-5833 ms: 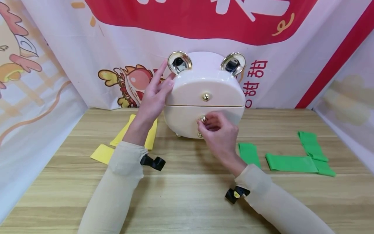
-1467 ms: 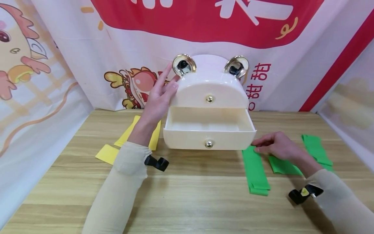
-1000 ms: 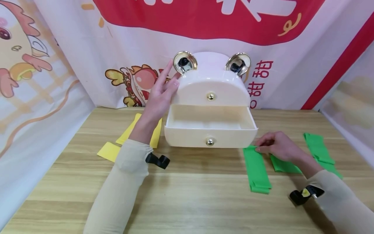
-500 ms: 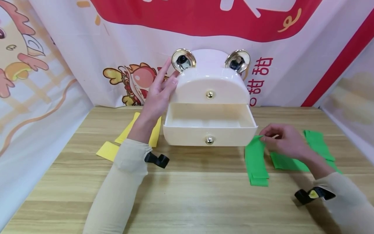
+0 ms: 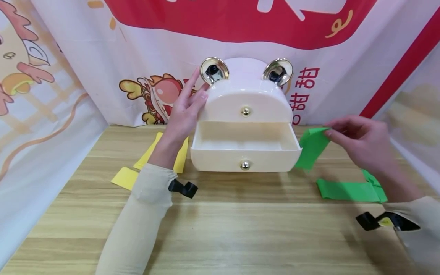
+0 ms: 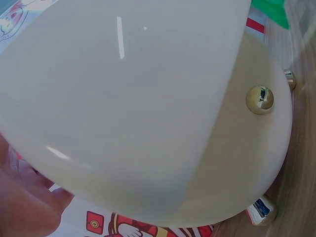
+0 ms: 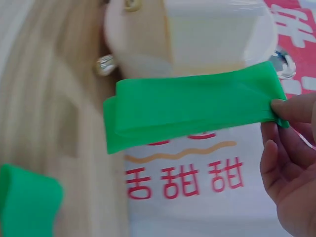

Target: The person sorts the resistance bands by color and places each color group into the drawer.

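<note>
A glossy white storage box (image 5: 254, 93) with gold-rimmed, eye-like rounds on top stands at the back of the table. Its lower drawer (image 5: 220, 160) is pulled out, and the inside shows bare. My left hand (image 5: 185, 112) rests against the box's left side, fingers straight and pointing up; the left wrist view shows the hand (image 6: 29, 202) at the box's edge. To the right of the drawer, my right hand (image 5: 366, 141) pinches one end of a folded green strip (image 5: 312, 147). In the right wrist view the doubled strip (image 7: 192, 103) stretches out from thumb and fingers.
More green strips (image 5: 350, 191) lie on the wooden table (image 5: 233, 236) at the right, partly behind my right forearm. Yellow strips (image 5: 125, 177) lie at the left, partly under my left forearm. A printed curtain (image 5: 165, 42) hangs close behind the box.
My right hand was at the lower drawer's knob; the drawer has since come out. It then took a green strip from the table and lifted it up and right. My left hand stays on the box.
</note>
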A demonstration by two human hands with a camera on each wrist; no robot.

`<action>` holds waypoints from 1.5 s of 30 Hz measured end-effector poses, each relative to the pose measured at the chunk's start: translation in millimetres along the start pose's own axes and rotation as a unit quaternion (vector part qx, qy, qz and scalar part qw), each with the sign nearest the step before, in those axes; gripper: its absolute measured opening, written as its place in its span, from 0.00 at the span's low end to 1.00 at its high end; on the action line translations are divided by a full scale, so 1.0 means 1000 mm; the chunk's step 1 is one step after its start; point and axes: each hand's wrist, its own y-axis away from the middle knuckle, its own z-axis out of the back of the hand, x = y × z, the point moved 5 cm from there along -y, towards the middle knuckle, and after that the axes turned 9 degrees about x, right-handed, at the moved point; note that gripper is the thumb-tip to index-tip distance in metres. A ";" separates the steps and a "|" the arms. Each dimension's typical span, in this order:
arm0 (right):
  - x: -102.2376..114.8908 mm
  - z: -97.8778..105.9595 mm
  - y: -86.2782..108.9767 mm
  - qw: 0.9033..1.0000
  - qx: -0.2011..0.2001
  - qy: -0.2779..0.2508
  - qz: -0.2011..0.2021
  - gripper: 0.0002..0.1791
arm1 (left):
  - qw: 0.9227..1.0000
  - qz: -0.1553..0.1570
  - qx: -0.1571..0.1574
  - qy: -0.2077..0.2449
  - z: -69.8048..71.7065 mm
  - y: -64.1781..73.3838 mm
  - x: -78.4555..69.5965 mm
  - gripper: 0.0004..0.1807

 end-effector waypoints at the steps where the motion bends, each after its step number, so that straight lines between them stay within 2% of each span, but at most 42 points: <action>1: 0.004 0.003 -0.001 1.000 -0.013 0.003 -0.003 0.12 | 1.000 0.000 0.000 -0.002 0.000 0.000 0.000 0.35; 6: 0.022 0.013 -0.009 0.998 -0.063 0.010 -0.008 0.14 | 1.000 0.003 -0.004 -0.005 0.001 0.001 0.001 0.35; 9: 0.035 0.016 -0.014 0.996 -0.089 -0.006 0.007 0.14 | 1.000 0.007 -0.003 -0.006 0.001 0.001 0.001 0.35; 15: 0.067 0.021 -0.021 0.990 -0.115 -0.027 0.073 0.13 | 1.000 0.012 -0.004 -0.004 0.003 0.002 0.002 0.35; 19: 0.091 0.022 -0.026 0.983 -0.127 -0.047 0.123 0.12 | 1.000 0.009 -0.007 -0.003 0.003 0.002 0.001 0.34; 23: 0.116 0.024 -0.030 0.974 -0.137 -0.034 0.175 0.10 | 1.000 0.004 -0.004 0.002 0.002 0.002 0.001 0.34; 27: 0.134 0.024 -0.034 0.968 -0.133 0.002 0.211 0.11 | 1.000 0.001 -0.003 0.001 0.001 0.001 0.000 0.35; 30: 0.143 0.020 -0.036 0.967 -0.125 0.001 0.223 0.12 | 1.000 0.001 -0.003 0.004 0.001 0.001 0.000 0.35; 34: 0.151 0.012 -0.039 0.965 -0.110 -0.062 0.229 0.11 | 1.000 0.000 -0.002 0.010 0.000 0.000 0.000 0.34; 36: 0.152 0.007 -0.040 0.965 -0.101 -0.073 0.232 0.11 | 1.000 -0.001 -0.002 0.009 -0.001 0.000 0.000 0.35; 45: 0.157 -0.032 -0.044 0.973 -0.070 -0.036 0.219 0.09 | 1.000 0.004 -0.006 -0.001 -0.001 0.000 0.000 0.34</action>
